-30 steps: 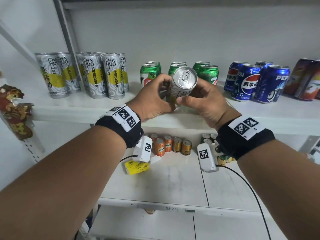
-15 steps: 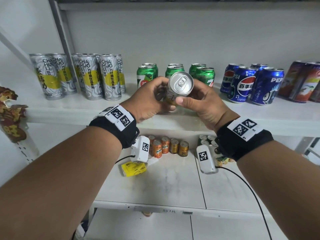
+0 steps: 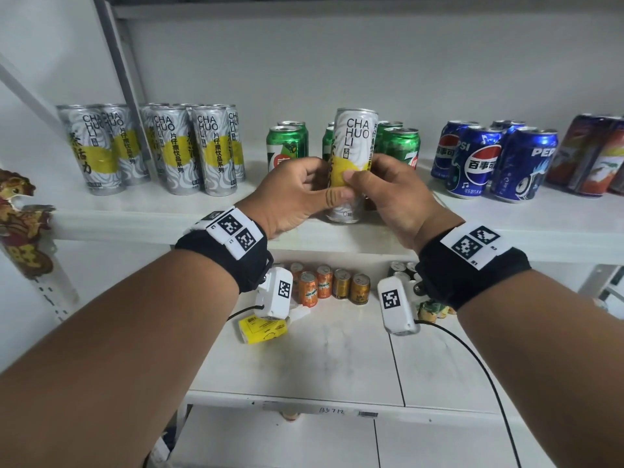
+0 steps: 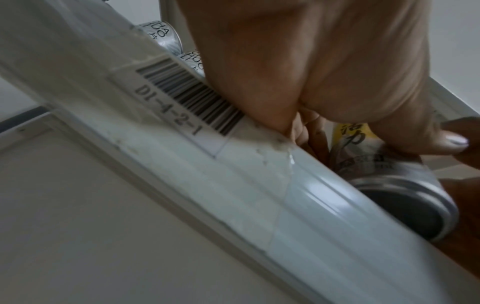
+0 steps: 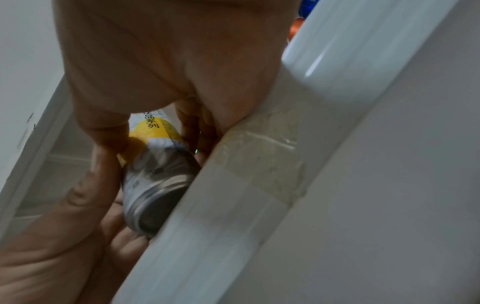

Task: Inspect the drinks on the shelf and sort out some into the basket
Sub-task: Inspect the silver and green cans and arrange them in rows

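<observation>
A tall white-and-yellow "CHA HUO LI" can (image 3: pixel 353 153) stands upright in both my hands over the front of the upper shelf (image 3: pixel 135 217), ahead of the green cans (image 3: pixel 287 146). My left hand (image 3: pixel 304 194) grips its lower half from the left, thumb across the front. From the right, my right hand (image 3: pixel 388 194) holds the can, thumb on the yellow patch. The left wrist view shows the can's silver base (image 4: pixel 405 205) behind the shelf lip. In the right wrist view the can (image 5: pixel 155 176) sits between fingers and thumb. No basket is in view.
Several matching tall cans (image 3: pixel 179 150) stand at the shelf's left, blue Pepsi cans (image 3: pixel 489 160) and red-orange cans (image 3: pixel 594 153) at the right. The lower shelf (image 3: pixel 320 359) carries small orange and gold cans (image 3: pixel 331 285) and a yellow box (image 3: pixel 263 329). A shelf post (image 3: pixel 125 76) rises at the left.
The can was tilted with its top facing me; both hands have turned it upright and lowered it toward the shelf, so its printed side shows.
</observation>
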A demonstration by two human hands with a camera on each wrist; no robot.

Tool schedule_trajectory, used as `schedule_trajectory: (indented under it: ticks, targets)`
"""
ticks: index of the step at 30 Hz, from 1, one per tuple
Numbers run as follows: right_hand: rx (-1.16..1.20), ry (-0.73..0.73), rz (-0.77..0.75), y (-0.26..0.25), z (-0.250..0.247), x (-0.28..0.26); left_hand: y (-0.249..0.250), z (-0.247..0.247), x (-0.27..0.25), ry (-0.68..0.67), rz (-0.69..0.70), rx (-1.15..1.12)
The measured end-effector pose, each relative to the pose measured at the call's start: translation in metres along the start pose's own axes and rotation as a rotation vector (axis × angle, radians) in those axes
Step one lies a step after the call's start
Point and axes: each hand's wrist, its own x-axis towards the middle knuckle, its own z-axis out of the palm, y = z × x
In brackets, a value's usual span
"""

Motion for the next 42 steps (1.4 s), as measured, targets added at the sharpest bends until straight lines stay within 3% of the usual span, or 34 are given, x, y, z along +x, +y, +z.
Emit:
schedule_trajectory:
  ticks: [4,8,42]
  targets:
    - [0.008,0.066,0.023,-0.002,0.002,-0.001,0.002,0.002,0.000,-0.091,-0.012,0.102]
    - [0.037,0.040,0.016,-0.003,0.003,-0.002,0.000,-0.003,0.002,-0.123,-0.005,0.066]
    - [0.170,0.015,-0.119,0.006,-0.006,-0.002,-0.003,-0.001,0.003,0.005,0.078,0.140]
